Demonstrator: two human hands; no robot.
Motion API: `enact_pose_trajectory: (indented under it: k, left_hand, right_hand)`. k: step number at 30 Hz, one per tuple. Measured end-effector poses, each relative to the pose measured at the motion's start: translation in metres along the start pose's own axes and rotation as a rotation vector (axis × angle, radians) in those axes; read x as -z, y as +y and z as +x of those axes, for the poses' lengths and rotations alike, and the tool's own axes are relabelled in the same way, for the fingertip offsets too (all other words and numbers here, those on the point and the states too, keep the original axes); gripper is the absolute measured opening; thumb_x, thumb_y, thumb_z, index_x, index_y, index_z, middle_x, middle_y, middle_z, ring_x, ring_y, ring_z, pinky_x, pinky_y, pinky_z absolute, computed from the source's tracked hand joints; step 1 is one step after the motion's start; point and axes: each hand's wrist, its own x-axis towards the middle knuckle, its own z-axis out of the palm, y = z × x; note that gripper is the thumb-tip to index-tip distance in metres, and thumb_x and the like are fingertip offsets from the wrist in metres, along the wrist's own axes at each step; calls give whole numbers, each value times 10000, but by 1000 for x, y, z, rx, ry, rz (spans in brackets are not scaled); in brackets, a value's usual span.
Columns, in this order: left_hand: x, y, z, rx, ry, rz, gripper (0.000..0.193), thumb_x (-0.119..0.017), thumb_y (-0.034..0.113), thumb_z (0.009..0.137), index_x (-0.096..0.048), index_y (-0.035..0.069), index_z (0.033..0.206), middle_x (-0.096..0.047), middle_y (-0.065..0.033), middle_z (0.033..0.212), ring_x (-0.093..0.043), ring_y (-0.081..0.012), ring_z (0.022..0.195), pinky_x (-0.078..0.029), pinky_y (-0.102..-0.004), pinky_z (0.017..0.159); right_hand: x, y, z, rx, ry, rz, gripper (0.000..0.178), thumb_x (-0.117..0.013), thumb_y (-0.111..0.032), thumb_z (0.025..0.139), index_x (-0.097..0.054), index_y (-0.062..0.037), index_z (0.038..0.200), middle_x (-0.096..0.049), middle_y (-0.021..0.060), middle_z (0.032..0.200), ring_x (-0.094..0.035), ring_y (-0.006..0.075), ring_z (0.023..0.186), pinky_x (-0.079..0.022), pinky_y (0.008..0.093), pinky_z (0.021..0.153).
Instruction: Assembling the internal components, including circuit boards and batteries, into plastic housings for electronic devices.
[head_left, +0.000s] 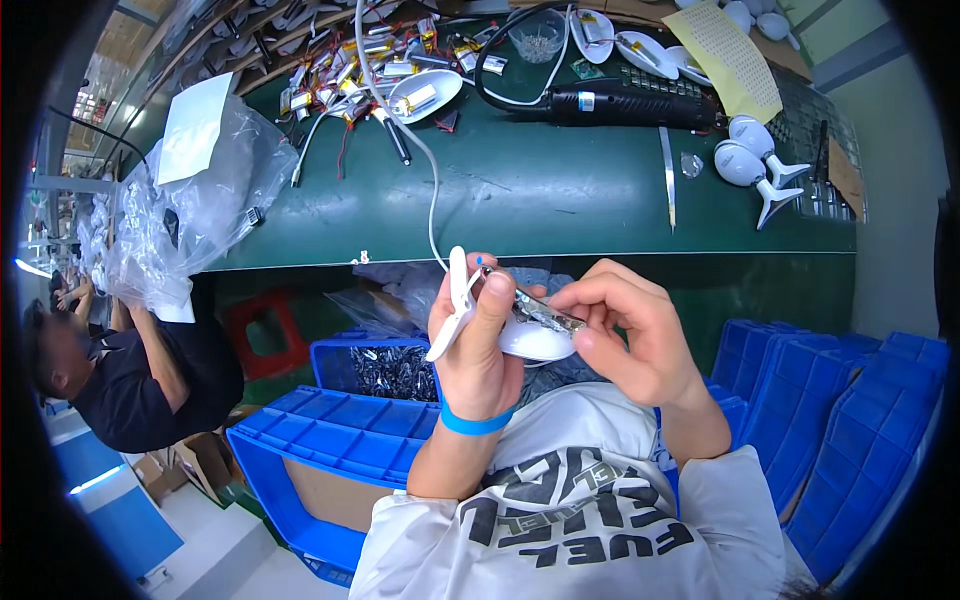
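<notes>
I have both hands near each other, in front of the tabletop's [530, 225] near edge. My left hand [478, 355] is clamped around a white plastic shell [537, 343], its thumb on top and a blue wristband [478, 424] below. A white forked foot [454, 318] sticks out on that hand's left side. Along the open side of the shell I see a narrow board [545, 314] with a shiny surface. My right hand [640, 335] has its thumb and index finger at the board's right end; I cannot tell whether they pinch it.

On the tabletop, a white cable [434, 190] runs down towards my left hand. Beyond lie a heap of small battery cells [340, 75] and a black cylindrical tool [635, 106]. Slim tweezers [668, 180] lie nearer, with two white fork-footed devices [742, 160] to the right. Blue crates [345, 425] stand below, and a co-worker [150, 375] sits at far left.
</notes>
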Motion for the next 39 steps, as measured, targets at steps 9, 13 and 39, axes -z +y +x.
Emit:
enact_pose_trajectory:
  k: [9,13,39]
  left_hand:
    - [12,-5,-2,-197,-54,128,313,-711,152,860,-552,1,1083,-602,-63,879,-622,-159,789,-547,-323,768]
    - [23,1,-12,-121,-36,65,383,-648,140,878,-539,-49,1192,-656,-152,1011,-648,-170,842,-539,-293,742]
    - [43,2,-17,-54,-516,-442,204,-765,98,809,-581,50,882,-634,-121,856,-666,-322,821,-579,-388,731]
  right_hand:
    - [-13,6,-2,20,41,-163,157,-721,-30,802,-657,42,926,-570,32,711,-496,57,539,-374,210,486]
    - [-16,5,-10,-112,87,112,128,-714,-41,840,-657,59,895,-668,68,711,-599,53,592,-437,189,530]
    - [-11,-26,-8,832,-47,-752,246,-709,-46,661,-683,-42,906,-538,6,744,-495,96,566,-397,206,459]
